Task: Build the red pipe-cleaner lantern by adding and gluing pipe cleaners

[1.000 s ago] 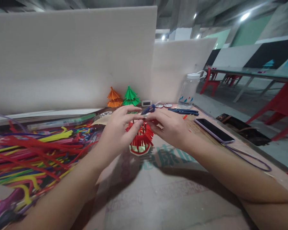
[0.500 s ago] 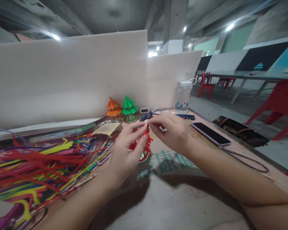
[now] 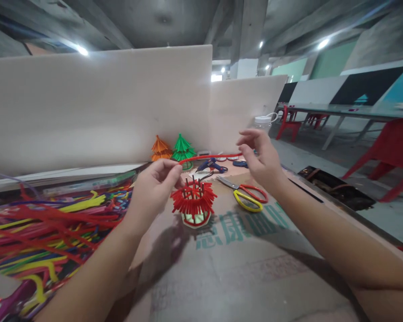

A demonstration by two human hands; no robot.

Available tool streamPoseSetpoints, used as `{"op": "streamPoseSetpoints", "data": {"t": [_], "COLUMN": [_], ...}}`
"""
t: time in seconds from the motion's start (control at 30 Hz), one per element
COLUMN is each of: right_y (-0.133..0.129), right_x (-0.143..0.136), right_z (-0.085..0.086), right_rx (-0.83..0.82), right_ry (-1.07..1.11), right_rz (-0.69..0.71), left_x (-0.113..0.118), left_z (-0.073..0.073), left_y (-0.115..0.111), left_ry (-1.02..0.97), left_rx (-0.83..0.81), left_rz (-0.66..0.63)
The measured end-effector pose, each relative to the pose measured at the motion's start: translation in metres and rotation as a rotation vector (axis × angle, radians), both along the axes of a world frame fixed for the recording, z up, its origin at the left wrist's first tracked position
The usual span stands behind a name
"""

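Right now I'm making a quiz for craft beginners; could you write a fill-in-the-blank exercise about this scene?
1. The left hand holds one end of a thin, slightly curved strip coloured ____.
2. The metal-bladed scissors have one red handle loop and one ____ loop.
3. A layered, cone-shaped orange tree stands beside a similar tree coloured ____.
4. A clear bottle with a white lid is partly hidden by the ____ hand.

Missing words: red; yellow; green; right.

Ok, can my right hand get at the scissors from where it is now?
Probably yes: the scissors lie near your right hand, handles on its side, with nothing on top of them. You might just need to free your fingertips from the red strip first.
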State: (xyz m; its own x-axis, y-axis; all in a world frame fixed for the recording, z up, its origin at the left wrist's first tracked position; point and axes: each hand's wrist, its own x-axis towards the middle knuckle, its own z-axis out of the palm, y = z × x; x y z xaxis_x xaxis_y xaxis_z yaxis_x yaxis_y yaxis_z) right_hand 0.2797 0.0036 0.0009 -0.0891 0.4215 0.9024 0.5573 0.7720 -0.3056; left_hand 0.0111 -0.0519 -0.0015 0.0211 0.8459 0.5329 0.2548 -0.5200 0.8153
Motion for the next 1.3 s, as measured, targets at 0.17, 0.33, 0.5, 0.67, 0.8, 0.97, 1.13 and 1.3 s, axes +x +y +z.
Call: {"op": "streamPoseSetpoints", "data": {"t": [0.17,0.33,0.5,0.67,0.8,0.97,1.13,1.3], "right_y": [0.025,0.029,0.033,0.034,0.019,-0.015,-0.039,-0.050], "right_x": [0.043,0.046,0.041,0.053,0.058,0.037,0.008,-0.009], "right_z": [-0.030,-0.067,-0.079,-0.062,-0.032,-0.011,-0.012,-0.021], "right_rx": [-0.728,-0.879,-0.854,-0.801,-0.822,-0.761,-0.782,-0.845], "right_ry": [-0.724,-0.965,-0.958,-0.832,-0.629,-0.548,-0.466,-0.344], "right_rz": [-0.342,-0.328,-0.298,-0.269,0.074,0.354,0.384,0.609], "left_x": [-0.010,-0.007,-0.002,-0.002,-0.006,-0.008,0.001,0.009], "left_z": [0.007,0.005,0.000,-0.001,-0.001,-0.003,-0.008,-0.014], "left_y": [0.007,0.008,0.009,0.010,0.016,0.020,0.010,0.005], "left_ry": [-0.074,-0.122,-0.087,-0.042,-0.087,-0.142,-0.043,0.121], "left_rx": [0.000,-0.012,-0.053,-0.029,-0.020,-0.036,-0.011,0.034], "left_rz": [0.074,0.046,0.011,0.016,0.026,-0.009,-0.036,-0.030]}}
